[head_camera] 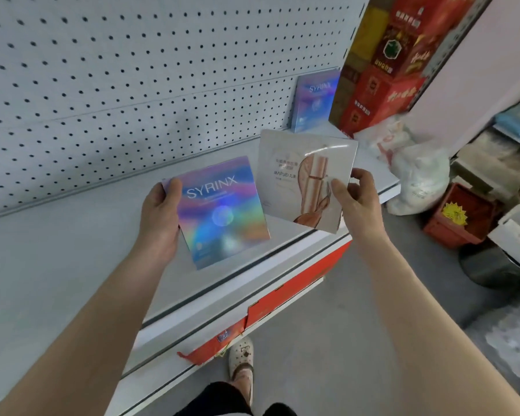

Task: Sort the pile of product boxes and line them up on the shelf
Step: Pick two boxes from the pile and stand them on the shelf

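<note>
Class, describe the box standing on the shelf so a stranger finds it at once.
Follow the grey shelf to its right end, beside the stacked red cartons. A holographic SYRINX box stands there by the pegboard. Unlike its twin in the left hand, nobody holds it.

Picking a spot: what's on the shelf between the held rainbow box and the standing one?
Head view shows bare shelf there; the white box in the right hand hides part of that stretch.

Your left forearm (102,298) and right forearm (403,298) are bare, as are your left hand (159,217) and right hand (357,202). At the bottom centre of the frame you wear a pale perforated clog (241,354) with a small dark badge, and dark clothing (216,400) shows at the lower edge.
</note>
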Motion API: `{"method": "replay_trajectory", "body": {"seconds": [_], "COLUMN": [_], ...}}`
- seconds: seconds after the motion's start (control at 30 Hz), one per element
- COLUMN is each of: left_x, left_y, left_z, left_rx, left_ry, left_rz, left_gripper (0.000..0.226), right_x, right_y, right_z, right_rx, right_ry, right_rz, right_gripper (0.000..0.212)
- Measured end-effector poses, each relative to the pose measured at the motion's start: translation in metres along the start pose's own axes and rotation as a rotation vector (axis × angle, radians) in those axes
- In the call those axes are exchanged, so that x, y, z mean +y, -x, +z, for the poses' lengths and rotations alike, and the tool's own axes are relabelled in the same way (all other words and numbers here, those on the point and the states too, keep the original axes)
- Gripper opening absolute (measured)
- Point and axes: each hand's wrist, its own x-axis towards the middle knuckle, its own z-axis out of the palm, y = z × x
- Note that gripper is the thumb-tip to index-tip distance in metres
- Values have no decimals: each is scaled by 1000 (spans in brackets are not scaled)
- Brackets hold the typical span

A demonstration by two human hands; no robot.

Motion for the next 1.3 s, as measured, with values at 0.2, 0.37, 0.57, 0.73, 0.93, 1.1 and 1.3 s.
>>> {"method": "replay_trajectory", "body": {"seconds": [0.2, 0.37, 0.57, 0.73, 0.93, 1.1, 1.3], "left_x": [7, 10, 3, -8, -17, -15, -13], "left_y": [-49, -67, -69, -55, -35, -28, -28], "left_z": [25, 21, 14, 20, 13, -1, -9], "left_rx": [79, 207, 374, 533, 673, 697, 654], "left_ry": [31, 5, -42, 3, 26, 53, 43], "left_rz": [10, 31, 87, 98, 121, 125, 102], "left_gripper": [25, 26, 21, 24, 21, 20, 22], "right_x": [0, 0, 3, 3, 2, -4, -2], "right_y": [-79, -133, -196, -225, -219, -208, -203], "right_z": [16, 42, 83, 124, 188, 224, 239], "right_rx": [-122, -278, -527, -765, -937, -865, -728], "right_ry": [15, -19, -58, -106, -147, -89, 81], "right_rz": [-24, -36, -26, -23, 21, -47, -152], "right_gripper": [23, 19, 22, 24, 27, 30, 33]}}
